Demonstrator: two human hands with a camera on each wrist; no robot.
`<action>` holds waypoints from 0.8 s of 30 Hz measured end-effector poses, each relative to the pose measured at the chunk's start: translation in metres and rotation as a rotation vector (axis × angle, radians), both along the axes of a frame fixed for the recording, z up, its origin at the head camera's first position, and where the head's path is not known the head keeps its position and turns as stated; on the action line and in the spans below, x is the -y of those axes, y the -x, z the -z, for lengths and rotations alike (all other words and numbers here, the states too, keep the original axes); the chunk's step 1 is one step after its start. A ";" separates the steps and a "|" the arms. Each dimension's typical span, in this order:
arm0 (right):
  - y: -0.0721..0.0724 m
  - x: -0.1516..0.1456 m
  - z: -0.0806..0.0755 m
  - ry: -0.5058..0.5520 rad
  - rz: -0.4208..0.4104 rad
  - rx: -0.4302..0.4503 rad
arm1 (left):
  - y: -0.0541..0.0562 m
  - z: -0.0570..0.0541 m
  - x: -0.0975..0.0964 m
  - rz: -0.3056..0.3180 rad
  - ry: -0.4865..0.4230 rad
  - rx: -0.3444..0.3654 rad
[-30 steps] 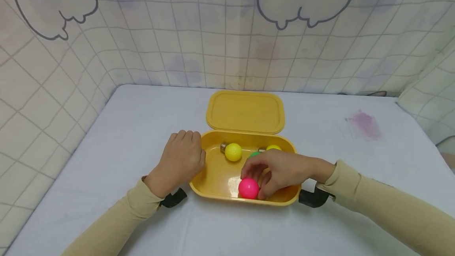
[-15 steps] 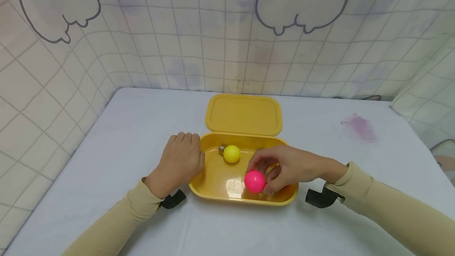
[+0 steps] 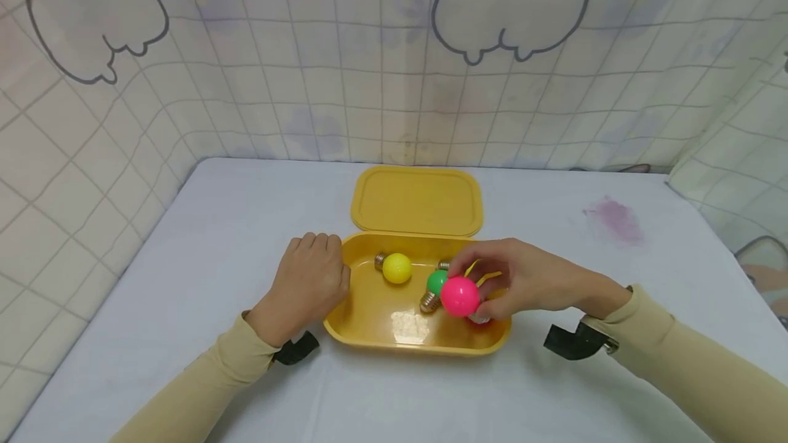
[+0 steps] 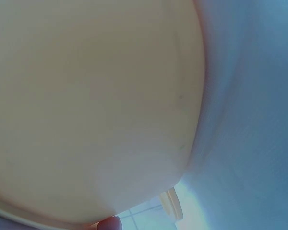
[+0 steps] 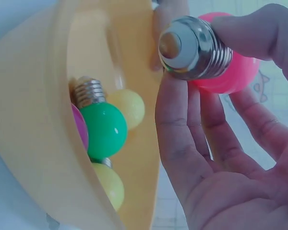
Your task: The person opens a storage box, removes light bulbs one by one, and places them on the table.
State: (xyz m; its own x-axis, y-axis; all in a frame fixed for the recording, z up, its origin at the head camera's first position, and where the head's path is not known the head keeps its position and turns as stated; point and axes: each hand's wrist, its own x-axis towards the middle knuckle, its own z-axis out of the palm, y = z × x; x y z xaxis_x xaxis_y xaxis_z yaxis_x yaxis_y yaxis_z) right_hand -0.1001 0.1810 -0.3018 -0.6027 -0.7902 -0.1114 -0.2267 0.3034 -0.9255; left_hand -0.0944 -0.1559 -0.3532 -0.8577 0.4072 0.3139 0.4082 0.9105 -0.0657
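A yellow plastic box (image 3: pixel 363 323) stands on the white-covered table with light bulbs inside. My left hand (image 3: pixel 308 282) grips its left rim; in the left wrist view a fingertip (image 4: pixel 109 224) shows at the edge of the box wall. Above the right part of the box, my right hand (image 3: pixel 529 280) pinches a pink light bulb (image 3: pixel 460 297), whose metal screw base faces the right wrist camera. Below it lies a green bulb (image 3: pixel 436 282). A yellow bulb (image 3: pixel 397 269) lies farther left. Another yellow bulb (image 5: pixel 109 186) and part of a purple-pink one (image 5: pixel 79 129) show in the right wrist view.
Directly behind the box lies its flat yellow lid (image 3: pixel 418 201). A pink stain (image 3: pixel 614 219) marks the cloth at the right. A checked curtain (image 3: pixel 369 74) with cartoon animal outlines hangs behind the table and along its sides.
My right hand has lifted the pink bulb from the box's front and carried it up and to the right. The green bulb has come into fuller view. My left hand keeps its hold.
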 end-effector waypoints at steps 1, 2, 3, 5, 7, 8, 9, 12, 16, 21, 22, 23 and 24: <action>0.000 -0.002 0.000 0.011 0.006 -0.011 | 0.000 0.000 0.000 0.001 -0.001 -0.002; -0.001 -0.003 -0.001 0.015 0.016 -0.015 | 0.000 0.000 0.000 0.002 -0.001 -0.004; -0.001 -0.005 -0.001 0.015 0.028 -0.017 | 0.000 0.000 0.000 0.002 -0.003 -0.005; -0.001 -0.008 -0.002 0.012 0.053 -0.021 | 0.000 0.000 0.000 -0.002 -0.002 0.001; -0.001 -0.011 -0.003 0.002 0.080 -0.022 | 0.000 0.001 0.000 0.000 -0.005 -0.001; -0.001 -0.013 -0.004 -0.007 0.095 -0.022 | 0.000 0.001 0.000 0.001 -0.004 -0.003; -0.001 -0.015 -0.005 -0.012 0.109 -0.023 | 0.000 0.001 0.000 0.002 -0.004 -0.004; -0.001 -0.019 -0.006 -0.028 0.149 -0.030 | 0.001 0.001 0.000 0.002 -0.006 -0.004; -0.001 -0.025 -0.008 -0.022 0.188 -0.034 | 0.000 0.001 0.000 -0.004 -0.002 0.007; 0.000 -0.032 -0.009 0.004 0.227 -0.045 | 0.000 0.000 0.000 -0.005 -0.003 0.017; 0.000 -0.034 -0.009 0.011 0.235 -0.050 | 0.000 0.000 -0.001 -0.004 -0.004 0.018; 0.000 -0.035 -0.009 0.016 0.245 -0.057 | 0.000 0.000 -0.001 -0.004 -0.005 0.021; 0.001 -0.037 -0.009 0.019 0.256 -0.061 | 0.000 0.000 -0.001 -0.005 -0.004 0.023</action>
